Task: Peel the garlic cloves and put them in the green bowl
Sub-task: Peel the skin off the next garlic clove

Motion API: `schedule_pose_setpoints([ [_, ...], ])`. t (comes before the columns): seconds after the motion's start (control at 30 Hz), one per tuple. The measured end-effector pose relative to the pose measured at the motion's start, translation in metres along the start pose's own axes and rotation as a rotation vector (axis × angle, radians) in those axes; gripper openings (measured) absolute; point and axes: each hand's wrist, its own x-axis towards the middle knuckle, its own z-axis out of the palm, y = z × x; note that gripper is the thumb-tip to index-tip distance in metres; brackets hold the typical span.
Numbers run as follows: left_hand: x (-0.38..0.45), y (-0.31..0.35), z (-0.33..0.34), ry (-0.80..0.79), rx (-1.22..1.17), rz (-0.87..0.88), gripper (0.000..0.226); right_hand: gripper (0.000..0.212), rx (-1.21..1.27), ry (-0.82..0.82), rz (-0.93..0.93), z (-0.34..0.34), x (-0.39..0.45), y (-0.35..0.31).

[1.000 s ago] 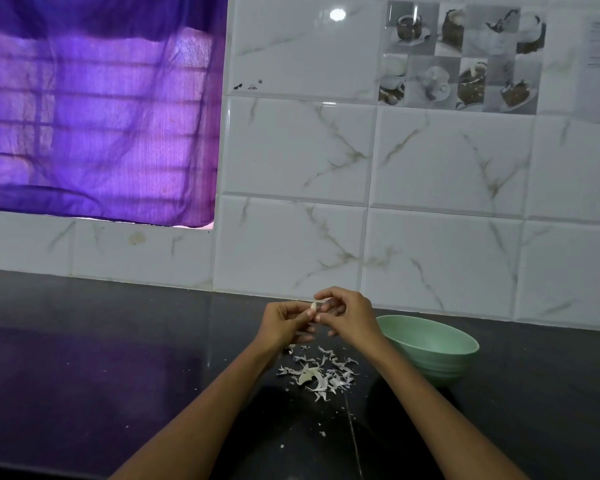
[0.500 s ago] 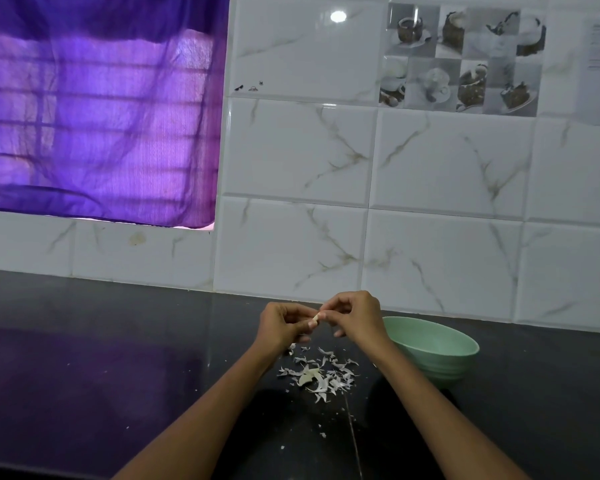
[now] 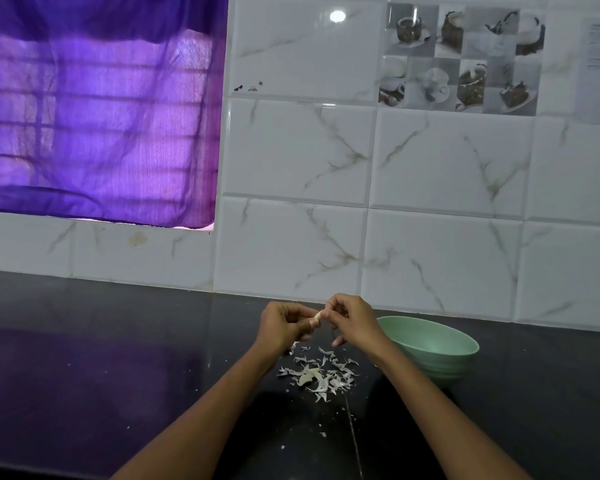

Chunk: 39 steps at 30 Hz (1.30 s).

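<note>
Head view, centred on a garlic clove [image 3: 316, 319]: pale, small, pinched between both hands above the dark countertop [image 3: 118, 375]. Left hand [image 3: 280, 328] at nine o'clock of the clove, fingers curled round its near end, probably steadying it. Right hand [image 3: 352, 320] at three o'clock, thumb and fingertips nipped onto the far end, likely picking at the skin; whether any skin remains on the clove too small to tell. Held up off the surface, seemingly so that loosened scraps drop clear.

Directly below, at six o'clock of the hands: a scatter of papery peels [image 3: 321, 374], white shreds with one larger curved piece among them, lying on the countertop between the two forearms. Placement consistent with peeling done over one spot.

At four o'clock of the clove, just beside the right wrist: green bowl [image 3: 440, 351], upright, mouth open toward the hands, close enough for a short drop-in. Contents not visible from this angle.

Further out, at twelve o'clock: marbled white wall tiles [image 3: 430, 202]; at ten o'clock, a purple curtain [image 3: 94, 126] across a window.
</note>
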Motion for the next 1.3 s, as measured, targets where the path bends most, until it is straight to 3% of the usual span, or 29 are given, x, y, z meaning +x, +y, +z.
schedule_pose_setpoints([
  [0.27,0.0044,-0.0057,-0.0022,0.169,0.003,-0.023,0.016,0.020,-0.028,-0.106,0.006,0.0055,-0.0011,-0.0029],
  [0.47,0.0059,-0.0057,-0.0024,0.139,-0.118,-0.078,0.015,0.022,-0.014,-0.029,0.065,0.0018,0.0005,-0.0033],
  [0.6,0.0025,-0.0049,-0.0014,0.118,-0.032,-0.026,0.014,0.011,0.061,-0.016,0.116,0.0043,-0.0013,-0.0041],
  [0.8,-0.0003,-0.0037,0.0001,-0.011,0.039,-0.015,0.020,0.003,-0.006,-0.013,0.045,0.0032,-0.0024,-0.0029],
  [1.03,-0.0019,0.0010,0.0013,-0.068,-0.104,-0.133,0.020,0.008,-0.332,0.006,-0.093,0.0054,0.0016,0.0010],
  [1.17,-0.0009,0.0002,0.0010,-0.056,-0.125,-0.143,0.020,0.011,-0.391,0.001,-0.162,0.0049,-0.0010,-0.0034],
  [1.3,0.0013,0.0010,0.0009,-0.025,-0.183,-0.174,0.023,0.034,-0.409,0.080,-0.140,-0.0012,0.0008,-0.0035],
])
